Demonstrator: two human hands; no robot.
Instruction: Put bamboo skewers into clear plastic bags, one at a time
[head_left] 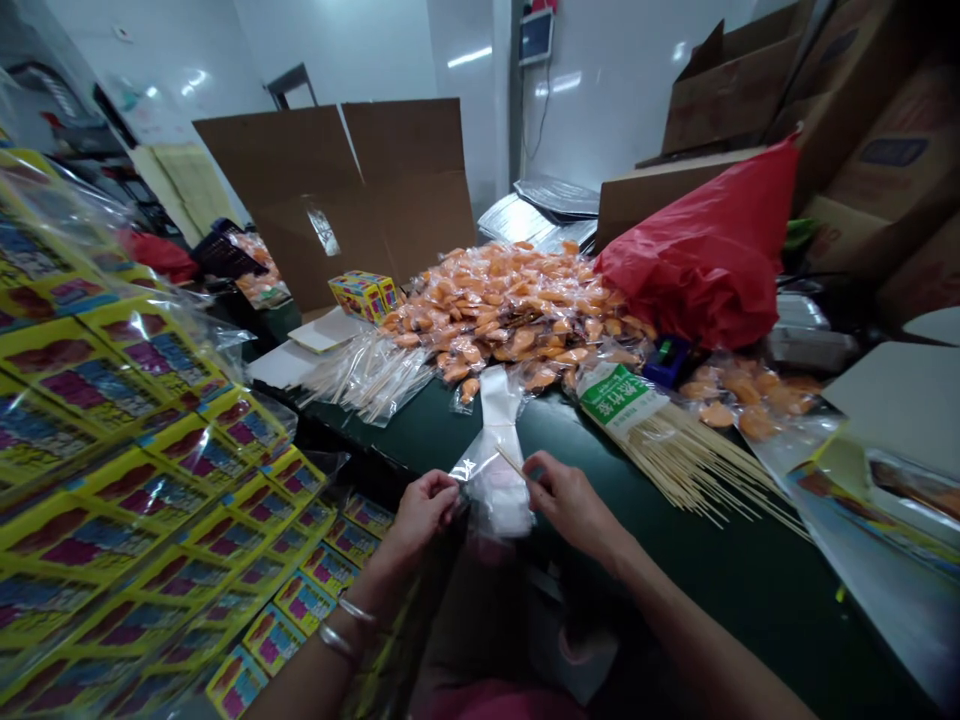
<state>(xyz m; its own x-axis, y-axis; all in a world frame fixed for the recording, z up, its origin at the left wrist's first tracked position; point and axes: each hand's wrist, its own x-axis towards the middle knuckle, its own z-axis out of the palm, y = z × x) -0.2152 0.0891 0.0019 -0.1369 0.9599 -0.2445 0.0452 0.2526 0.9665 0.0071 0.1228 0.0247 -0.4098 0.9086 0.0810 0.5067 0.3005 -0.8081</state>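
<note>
A: What's in hand right now?

B: The left hand (424, 515) is closed in a pinch on the edge of a clear plastic bag (491, 490), and the bag hangs between both hands. The right hand (570, 505) is closed too, with a thin bamboo skewer (511, 464) running from its fingers across the front of the bag.

A: Is the skewer really held, or only resting there?

B: It looks held between the right thumb and fingers, though the fingertips are partly hidden, so I wouldn't swear to it. Its far end points toward the left hand's pinch, over the bag.

A: And what's around the grip?

B: Straight ahead, past the bag, lies a heap of small orange wrapped pieces (510, 310). To the right of the grip is a bundle of skewers in a green-labelled pack (622, 400), lying on a dark green tabletop (720, 560). Left of the grip are stacks of bright yellow printed packets (112, 430).

A: Anything else close by?

B: A red plastic bag (705, 245) sits beyond the bundle.
</note>
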